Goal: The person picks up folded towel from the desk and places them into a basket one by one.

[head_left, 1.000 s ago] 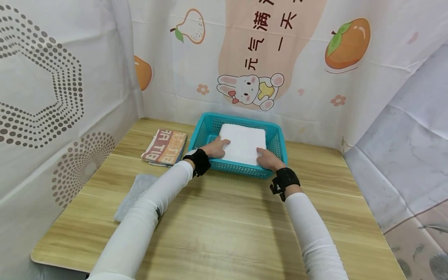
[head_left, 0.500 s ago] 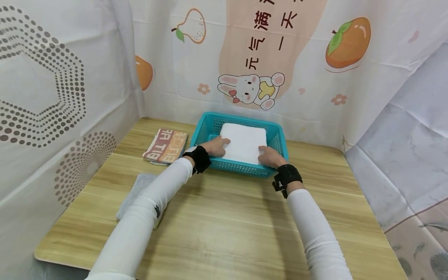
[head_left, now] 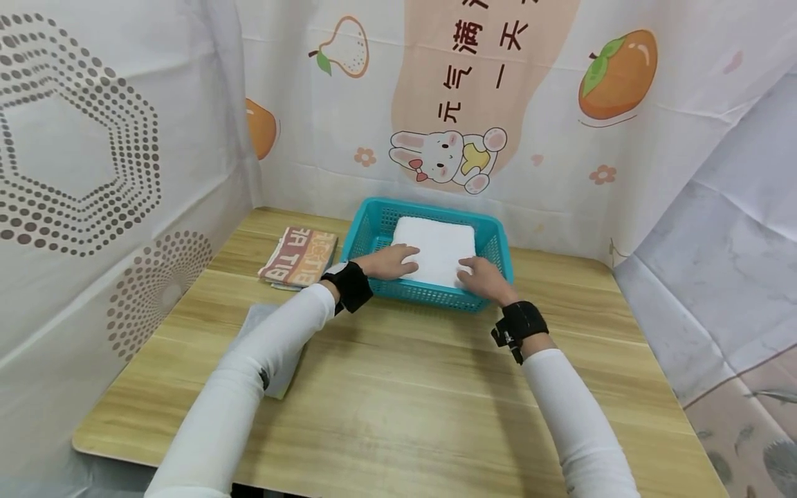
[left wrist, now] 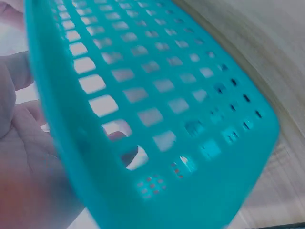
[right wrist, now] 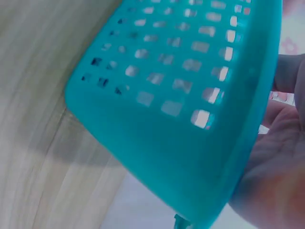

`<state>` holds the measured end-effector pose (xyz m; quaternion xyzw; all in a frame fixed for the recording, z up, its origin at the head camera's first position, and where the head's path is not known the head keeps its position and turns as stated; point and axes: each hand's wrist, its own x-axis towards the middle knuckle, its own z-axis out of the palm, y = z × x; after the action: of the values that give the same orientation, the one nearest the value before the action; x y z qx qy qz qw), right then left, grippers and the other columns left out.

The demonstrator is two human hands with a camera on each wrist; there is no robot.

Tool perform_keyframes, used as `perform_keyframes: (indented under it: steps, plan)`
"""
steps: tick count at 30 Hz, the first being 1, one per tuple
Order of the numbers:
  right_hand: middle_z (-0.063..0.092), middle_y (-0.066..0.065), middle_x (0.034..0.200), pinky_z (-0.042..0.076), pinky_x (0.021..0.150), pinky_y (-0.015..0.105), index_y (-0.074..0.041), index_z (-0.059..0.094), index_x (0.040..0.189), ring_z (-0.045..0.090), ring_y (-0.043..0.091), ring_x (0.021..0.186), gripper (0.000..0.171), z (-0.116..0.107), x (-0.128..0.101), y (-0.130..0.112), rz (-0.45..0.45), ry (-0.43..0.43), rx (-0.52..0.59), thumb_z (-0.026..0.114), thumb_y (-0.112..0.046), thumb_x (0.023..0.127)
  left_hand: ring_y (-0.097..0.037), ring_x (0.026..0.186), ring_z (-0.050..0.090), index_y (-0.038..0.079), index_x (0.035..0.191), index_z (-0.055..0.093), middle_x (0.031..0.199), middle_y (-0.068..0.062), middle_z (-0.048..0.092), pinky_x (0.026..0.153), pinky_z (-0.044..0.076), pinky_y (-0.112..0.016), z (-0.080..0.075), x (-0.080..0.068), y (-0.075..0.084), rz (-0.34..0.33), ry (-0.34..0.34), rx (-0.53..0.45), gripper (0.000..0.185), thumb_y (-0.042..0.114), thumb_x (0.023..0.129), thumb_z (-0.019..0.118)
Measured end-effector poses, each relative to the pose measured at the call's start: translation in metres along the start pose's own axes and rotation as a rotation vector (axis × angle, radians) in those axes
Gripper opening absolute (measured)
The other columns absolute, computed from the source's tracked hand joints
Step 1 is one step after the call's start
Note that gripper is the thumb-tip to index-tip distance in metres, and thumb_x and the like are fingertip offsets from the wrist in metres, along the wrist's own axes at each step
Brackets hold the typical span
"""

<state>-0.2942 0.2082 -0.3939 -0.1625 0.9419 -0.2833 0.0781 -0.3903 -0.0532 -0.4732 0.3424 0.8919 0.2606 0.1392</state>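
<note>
A folded white towel (head_left: 442, 242) lies inside a teal plastic basket (head_left: 436, 296) at the back of the table. My left hand (head_left: 387, 263) reaches over the basket's front rim, its relaxed fingers over the towel's left side and its thumb apart. At the towel's right edge is my right hand (head_left: 487, 278), fingers loosely bent, with no grip showing. The left wrist view has the basket's perforated wall (left wrist: 205, 171) in front of part of that hand (left wrist: 28, 157). Similarly, the right wrist view shows the basket corner (right wrist: 143, 129) hiding part of the right hand (right wrist: 276, 162).
Left of the basket lies a folded patterned towel (head_left: 301, 256) in red and orange with lettering. A folded grey cloth (head_left: 288, 373) is partly hidden under my left forearm. Printed curtains (head_left: 311, 117) enclose the wooden table (head_left: 398, 401) behind and at the sides.
My left fingers have eased off the towel's left edge and slid rightward over it. The right hand's fingers have loosened at the other edge. Towel and basket stay in place.
</note>
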Motion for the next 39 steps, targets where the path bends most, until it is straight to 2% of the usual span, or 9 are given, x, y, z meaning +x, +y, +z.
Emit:
perform_keyframes:
  steps: [2,4,7,9,11,19,26,32,39]
  plan:
    - [0.056,0.036,0.128,0.038,0.106,0.055,0.013,0.047,0.139,0.050,0.047,0.124,0.044,0.004,-0.005,-0.003,-0.021,0.023,0.001,0.045,-0.013,0.104,-0.019,0.154,0.005,0.026,0.160,0.020,0.166,-0.003,0.018,0.122,0.009,-0.034,0.009,0.012,-0.012,0.008,-0.014,0.010,0.066,0.057,0.103,0.033]
    - [0.040,0.036,0.146,0.023,0.115,0.060,0.013,0.047,0.140,0.023,0.050,0.144,0.045,0.009,-0.009,-0.006,-0.031,0.045,-0.017,0.045,-0.015,0.105,-0.023,0.154,0.007,0.024,0.160,0.021,0.165,-0.007,0.018,0.122,0.011,-0.040,0.003,-0.001,0.014,-0.007,-0.022,0.011,0.064,0.052,0.105,0.036]
    - [0.027,0.038,0.152,0.016,0.115,0.063,0.011,0.044,0.143,0.015,0.052,0.145,0.048,0.016,-0.017,-0.010,-0.032,0.073,-0.048,0.044,-0.021,0.106,-0.034,0.152,0.010,0.015,0.159,0.024,0.165,-0.017,0.016,0.121,0.011,-0.050,-0.013,-0.036,0.073,-0.057,-0.040,0.079,0.059,0.039,0.108,0.039]
    - [0.020,0.039,0.154,0.013,0.115,0.066,0.009,0.043,0.145,0.010,0.055,0.145,0.050,0.021,-0.023,-0.011,-0.051,0.096,-0.073,0.045,-0.023,0.106,-0.041,0.151,0.012,0.012,0.158,0.027,0.163,-0.023,0.015,0.120,0.012,-0.054,-0.016,-0.053,0.096,-0.043,-0.012,0.148,0.057,0.036,0.108,0.041]
    - [0.015,0.040,0.155,0.012,0.113,0.068,0.007,0.041,0.147,0.006,0.058,0.144,0.052,0.027,-0.030,-0.013,-0.079,0.115,-0.110,0.047,-0.025,0.106,-0.044,0.150,0.010,0.012,0.158,0.026,0.163,-0.025,0.012,0.119,0.012,-0.058,-0.014,-0.065,0.107,-0.027,0.005,0.226,0.058,0.037,0.108,0.041]
    - [0.007,0.033,0.160,0.014,0.112,0.070,-0.004,0.033,0.155,-0.001,0.051,0.148,0.065,0.049,-0.056,-0.016,-0.130,0.161,-0.307,0.051,-0.040,0.104,-0.039,0.152,0.001,0.022,0.161,0.017,0.165,-0.020,0.002,0.119,0.006,-0.060,0.007,-0.088,0.110,0.056,0.054,0.404,0.067,0.049,0.105,0.040]
    - [0.008,0.030,0.161,0.017,0.113,0.067,-0.009,0.029,0.157,0.004,0.049,0.148,0.070,0.066,-0.078,-0.016,-0.144,0.193,-0.415,0.053,-0.045,0.101,-0.037,0.152,-0.003,0.023,0.161,0.014,0.166,-0.017,-0.004,0.119,0.005,-0.060,0.026,-0.109,0.112,0.114,0.061,0.426,0.068,0.047,0.105,0.042]
    - [0.006,0.030,0.161,0.021,0.111,0.068,-0.009,0.029,0.157,0.006,0.049,0.148,0.073,0.079,-0.095,-0.015,-0.174,0.164,-0.401,0.057,-0.045,0.100,-0.033,0.152,-0.007,0.024,0.161,0.016,0.166,-0.016,-0.006,0.120,0.004,-0.058,0.043,-0.128,0.111,0.133,0.030,0.410,0.067,0.047,0.105,0.043]
    - [0.005,0.026,0.163,0.016,0.114,0.066,-0.015,0.026,0.158,0.002,0.046,0.150,0.073,0.092,-0.109,-0.015,-0.205,0.060,-0.359,0.052,-0.050,0.100,-0.035,0.152,-0.005,0.025,0.161,0.013,0.166,-0.017,-0.004,0.120,0.006,-0.057,0.056,-0.150,0.111,0.145,-0.002,0.401,0.068,0.050,0.104,0.041]
